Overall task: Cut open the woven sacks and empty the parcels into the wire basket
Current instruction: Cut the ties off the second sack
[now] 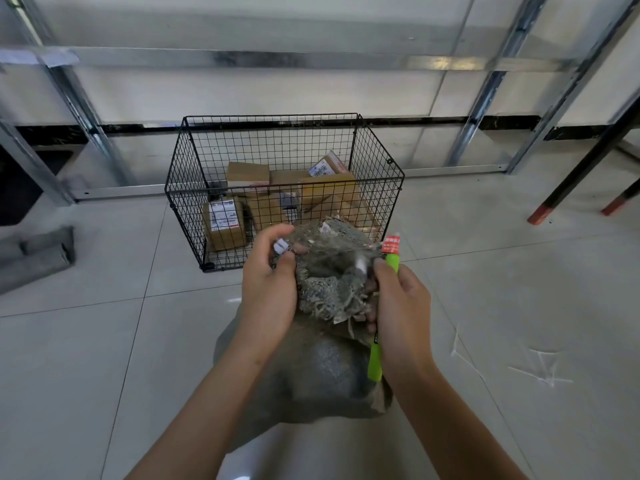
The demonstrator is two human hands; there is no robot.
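Note:
A grey woven sack (311,372) stands on the floor in front of me, its frayed mouth bunched up between my hands. My left hand (268,289) grips the left side of the mouth, with a small white tag at its fingertips. My right hand (401,313) grips the right side of the mouth together with a green-handled cutter (375,362) whose red-labelled end points up. Just beyond stands the black wire basket (381,157), holding several brown cardboard parcels (225,223). What the sack contains is hidden.
Metal shelving uprights and rails (485,95) run along the wall behind the basket. Folded grey sacks (38,258) lie on the tiles at the left. Dark table legs with red feet (540,213) stand at the right.

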